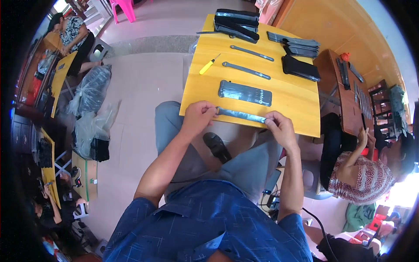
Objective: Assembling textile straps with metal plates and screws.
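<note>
A flat, glossy grey strap [241, 115] is stretched between my hands along the near edge of the yellow table [198, 89]. My left hand [200, 116] pinches its left end, and my right hand [281, 128] grips the right end between thumb and fingers. Just beyond it lies a wider, shiny dark-grey flat piece [244, 93] with a row of pale marks. Farther back, two similar straps rest side by side, a nearer strap [246, 70] and a farther strap [252, 53]. To their left is a slim pointed tool with a yellow handle [207, 67].
Black stacks [236, 26], grey strap bundles [297, 45] and a black pile [301, 68] occupy the table's far side. A co-worker in a patterned top [362, 177] sits right at a brown table [347, 113]. Plastic bags [91, 89] and a carton [85, 177] stand left.
</note>
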{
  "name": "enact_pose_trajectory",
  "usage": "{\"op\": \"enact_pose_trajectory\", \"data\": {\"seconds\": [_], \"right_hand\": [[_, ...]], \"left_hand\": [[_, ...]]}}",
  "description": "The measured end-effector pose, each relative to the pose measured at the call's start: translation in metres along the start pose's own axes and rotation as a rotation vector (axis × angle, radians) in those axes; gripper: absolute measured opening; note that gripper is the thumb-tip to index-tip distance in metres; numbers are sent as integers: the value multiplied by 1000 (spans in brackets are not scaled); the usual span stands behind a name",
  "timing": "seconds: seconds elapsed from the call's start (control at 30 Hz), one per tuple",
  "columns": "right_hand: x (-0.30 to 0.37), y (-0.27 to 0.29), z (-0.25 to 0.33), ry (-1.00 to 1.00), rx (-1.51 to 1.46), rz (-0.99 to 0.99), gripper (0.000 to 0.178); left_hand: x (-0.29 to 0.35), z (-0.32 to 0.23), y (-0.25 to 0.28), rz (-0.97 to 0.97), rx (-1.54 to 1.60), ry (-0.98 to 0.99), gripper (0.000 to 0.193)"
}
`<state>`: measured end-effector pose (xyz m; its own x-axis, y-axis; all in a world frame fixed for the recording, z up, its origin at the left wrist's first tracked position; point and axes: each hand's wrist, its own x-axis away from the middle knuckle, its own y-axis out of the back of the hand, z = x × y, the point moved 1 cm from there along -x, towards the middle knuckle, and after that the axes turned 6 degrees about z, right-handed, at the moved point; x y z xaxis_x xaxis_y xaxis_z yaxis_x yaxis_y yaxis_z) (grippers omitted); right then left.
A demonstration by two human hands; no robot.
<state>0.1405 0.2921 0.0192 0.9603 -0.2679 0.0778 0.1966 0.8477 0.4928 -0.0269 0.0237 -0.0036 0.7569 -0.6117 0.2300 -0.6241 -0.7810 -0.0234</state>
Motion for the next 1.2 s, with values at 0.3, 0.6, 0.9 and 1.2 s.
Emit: {"op": "enact_pose_trajectory", "data": {"seconds": [0.3, 0.6, 0.9, 1.2], "right_hand": [[-44, 7, -13, -98, -31, -45, 10], [-64, 6, -28, -132, -85, -89, 9], [-65, 3, -29, -184, -137, -125, 8], [-65, 3, -28, -231, -148, -138, 7]], "left_hand": [[-47, -4, 7, -48, -478, -20, 17], [-67, -9, 8, -11, -616, -48, 19], [-73, -15, 7, 3, -683, -2, 20], [-76, -16, 4, -6, -737, -37, 21]]}}
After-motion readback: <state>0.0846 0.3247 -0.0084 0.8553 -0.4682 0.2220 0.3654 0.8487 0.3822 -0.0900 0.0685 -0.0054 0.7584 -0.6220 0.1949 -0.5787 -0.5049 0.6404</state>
